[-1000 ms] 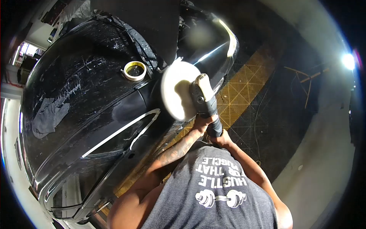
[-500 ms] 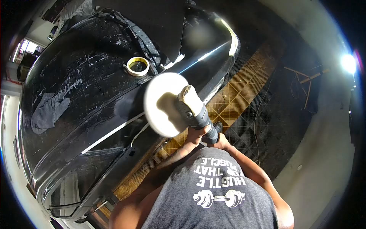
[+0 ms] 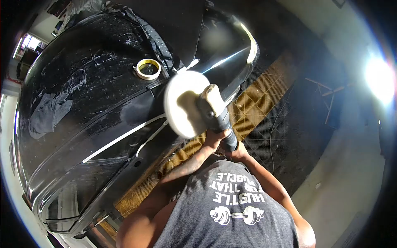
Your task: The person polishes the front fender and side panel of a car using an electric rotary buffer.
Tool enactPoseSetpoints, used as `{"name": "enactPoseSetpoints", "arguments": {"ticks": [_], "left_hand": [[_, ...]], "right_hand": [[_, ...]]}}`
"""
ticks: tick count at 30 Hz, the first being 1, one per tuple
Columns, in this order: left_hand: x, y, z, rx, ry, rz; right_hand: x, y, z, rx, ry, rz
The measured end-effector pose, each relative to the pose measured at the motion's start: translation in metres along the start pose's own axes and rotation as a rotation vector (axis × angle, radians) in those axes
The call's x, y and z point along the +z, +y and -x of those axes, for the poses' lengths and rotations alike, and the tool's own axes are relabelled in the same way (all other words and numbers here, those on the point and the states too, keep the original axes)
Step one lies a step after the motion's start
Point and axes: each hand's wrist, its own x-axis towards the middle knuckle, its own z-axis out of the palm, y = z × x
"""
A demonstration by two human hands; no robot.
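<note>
A rotary polisher [image 3: 213, 105] with a large white round pad [image 3: 186, 103] is held against the side of a black car [image 3: 103, 82], near its front fender. My left hand [image 3: 216, 139] wraps round the polisher's body behind the head. Farther back, my right hand [image 3: 237, 152] grips the end of the handle. The pad looks blurred and hides the car surface behind it. White tape strips [image 3: 124, 137] run along the window edge, left of the pad. A tape roll [image 3: 148, 69] lies on the car just above the pad.
A grey cloth [image 3: 49, 115] rests on the car at the left. Yellow and black floor tiles [image 3: 258, 99] lie beside the car, with a cable [image 3: 272, 142] across them. A stand [image 3: 330, 93] is at the right, near a bright lamp [image 3: 379, 80].
The polisher first moved left and down along the car, then back up and slightly right. Both hands have kept their hold. The view has shifted slightly.
</note>
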Motion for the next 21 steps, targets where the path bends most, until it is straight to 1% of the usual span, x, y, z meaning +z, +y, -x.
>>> {"name": "enactPoseSetpoints", "arguments": {"ticks": [1,2,3,4,5,7,8,9,10,11,12,13,14,15,16,17,18,20,21], "left_hand": [[0.002,-0.004,-0.012,-0.004,0.007,-0.059],[0.007,-0.003,-0.022,-0.01,0.013,-0.118],[0.009,0.0,-0.03,-0.081,-0.041,-0.098],[0.015,0.002,-0.036,-0.056,-0.04,-0.113],[0.017,0.005,-0.038,-0.095,-0.038,-0.128],[0.016,0.009,-0.039,-0.128,-0.039,-0.146],[0.015,0.01,-0.037,-0.104,-0.029,-0.165],[0.012,0.01,-0.033,-0.082,-0.018,-0.184],[0.007,0.015,-0.026,-0.13,-0.031,-0.189],[0.006,0.016,-0.016,-0.064,-0.002,-0.161],[0.004,0.017,-0.005,0.0,0.027,-0.131],[-0.002,0.022,0.006,-0.008,0.011,-0.174],[0.0,0.027,0.019,0.058,0.008,-0.099],[-0.009,0.016,0.024,0.08,0.026,-0.121],[-0.013,0.013,0.028,0.101,0.045,-0.144],[-0.017,0.012,0.033,0.071,0.035,-0.164],[-0.018,0.007,0.034,0.072,0.038,-0.162],[-0.012,0.002,0.034,0.205,0.087,-0.226],[-0.009,0.0,0.032,0.188,0.064,-0.208]], "right_hand": [[-0.001,0.002,-0.003,0.01,0.011,-0.132],[-0.002,-0.007,-0.003,0.081,0.045,-0.223],[-0.004,-0.002,-0.007,0.068,0.05,-0.17],[-0.006,-0.008,-0.008,0.053,0.055,-0.117],[-0.008,-0.015,-0.008,0.052,0.057,-0.117],[-0.011,-0.031,-0.005,0.211,0.026,-0.142],[-0.008,-0.025,-0.009,0.206,0.026,-0.143],[-0.003,-0.012,-0.012,0.126,0.009,-0.262],[0.001,-0.005,-0.013,0.046,-0.009,-0.381],[0.003,-0.013,-0.007,0.045,0.051,-0.062],[0.007,-0.022,-0.001,0.029,0.042,-0.054],[0.009,-0.022,0.0,0.03,0.043,-0.051],[0.011,-0.021,0.002,-0.008,-0.008,0.003],[0.013,-0.022,0.002,-0.047,-0.06,0.059],[0.008,-0.046,0.009,-0.067,-0.106,0.041],[0.005,-0.044,0.009,-0.068,-0.117,0.101],[0.002,-0.042,0.009,-0.072,-0.128,0.161],[0.0,-0.036,0.01,-0.102,-0.098,0.138],[-0.001,-0.032,0.011,-0.134,-0.065,0.115]]}}
